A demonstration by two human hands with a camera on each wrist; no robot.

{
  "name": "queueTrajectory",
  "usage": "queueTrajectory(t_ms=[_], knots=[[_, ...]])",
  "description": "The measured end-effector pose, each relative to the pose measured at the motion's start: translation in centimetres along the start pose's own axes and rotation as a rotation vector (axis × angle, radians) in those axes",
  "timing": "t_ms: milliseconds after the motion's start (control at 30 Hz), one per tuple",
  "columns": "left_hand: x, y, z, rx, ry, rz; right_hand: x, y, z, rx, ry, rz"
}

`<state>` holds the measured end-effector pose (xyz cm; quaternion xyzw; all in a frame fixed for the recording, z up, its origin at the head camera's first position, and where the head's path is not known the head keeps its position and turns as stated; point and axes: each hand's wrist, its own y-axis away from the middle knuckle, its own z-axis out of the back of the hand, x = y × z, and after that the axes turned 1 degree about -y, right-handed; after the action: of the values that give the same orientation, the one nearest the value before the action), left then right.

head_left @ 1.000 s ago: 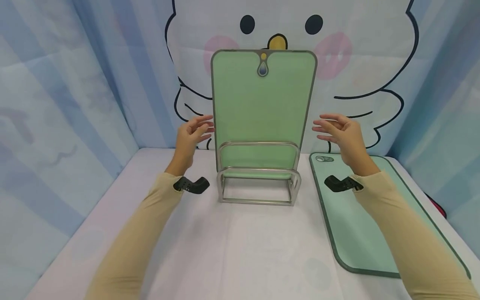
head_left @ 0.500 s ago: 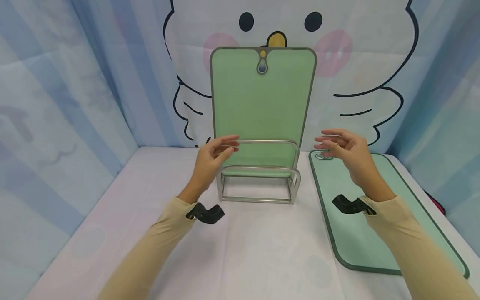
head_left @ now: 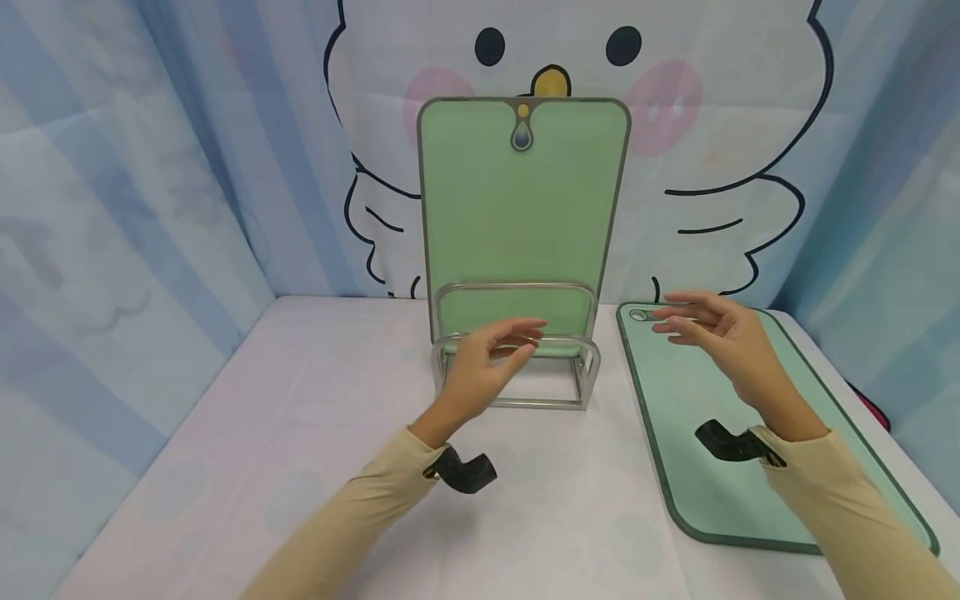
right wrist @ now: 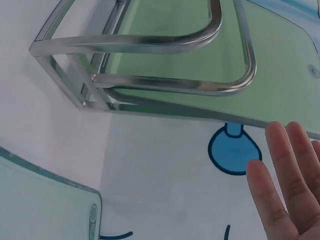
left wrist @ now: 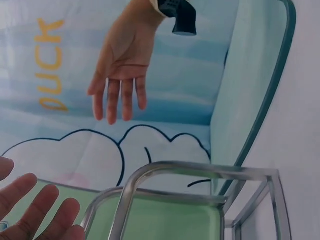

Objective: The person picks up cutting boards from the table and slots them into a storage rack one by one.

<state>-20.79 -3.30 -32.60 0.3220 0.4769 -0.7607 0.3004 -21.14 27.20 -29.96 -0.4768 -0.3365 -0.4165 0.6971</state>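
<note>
Both hands have come lower and nearer since the earlier frame: the left hand [head_left: 483, 367] has swung right across the front of the metal rack [right wrist: 125, 43], the right hand [head_left: 723, 337] over the far end of the flat board [head_left: 720, 492] on the bench [head_left: 330, 358]. Fingers are loosely spread, pinching nothing. Between the rack's bars, the green board [head_left: 517, 208] stands upright. Seemingly a free-handed withdrawal; the next move probably calls for clearing the bars.

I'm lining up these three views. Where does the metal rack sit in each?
Head: rack just below centre, partly behind the left hand.
Left wrist: bottom, right of centre.
Right wrist: top, left of centre.
Shared landmark: the upright green board standing in it.
</note>
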Motion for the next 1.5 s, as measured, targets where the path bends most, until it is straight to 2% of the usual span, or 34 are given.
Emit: queueTrajectory(t_ms=[133,400,633,800,933,1100,1333,1500], knots=[[0.0,0.3,-2.0,0.056,-0.008,0.001,-0.4,0.9,0.6,-0.002,0.074,-0.010],[-0.2,0.3,-5.4,0.119,-0.040,-0.016,-1.3,1.9,2.1,0.016,0.063,-0.023],[-0.4,0.1,-8.1,0.174,-0.118,0.014,-1.9,2.6,4.1,0.002,0.132,-0.061],[0.2,0.1,-10.3,0.197,-0.198,0.023,-2.7,2.9,5.7,0.025,0.156,-0.094],[0.7,0.0,-11.8,0.197,-0.228,0.082,-3.3,3.1,6.8,0.060,0.151,-0.106],[1.1,-0.1,-13.1,0.187,-0.247,0.147,-4.1,3.6,7.8,0.054,0.151,-0.150],[1.7,-0.8,-14.3,0.169,-0.282,0.232,-5.0,4.2,9.6,0.032,0.180,-0.192],[2.5,-1.7,-15.0,0.167,-0.272,0.300,-5.5,4.4,10.9,0.018,0.213,-0.240]])
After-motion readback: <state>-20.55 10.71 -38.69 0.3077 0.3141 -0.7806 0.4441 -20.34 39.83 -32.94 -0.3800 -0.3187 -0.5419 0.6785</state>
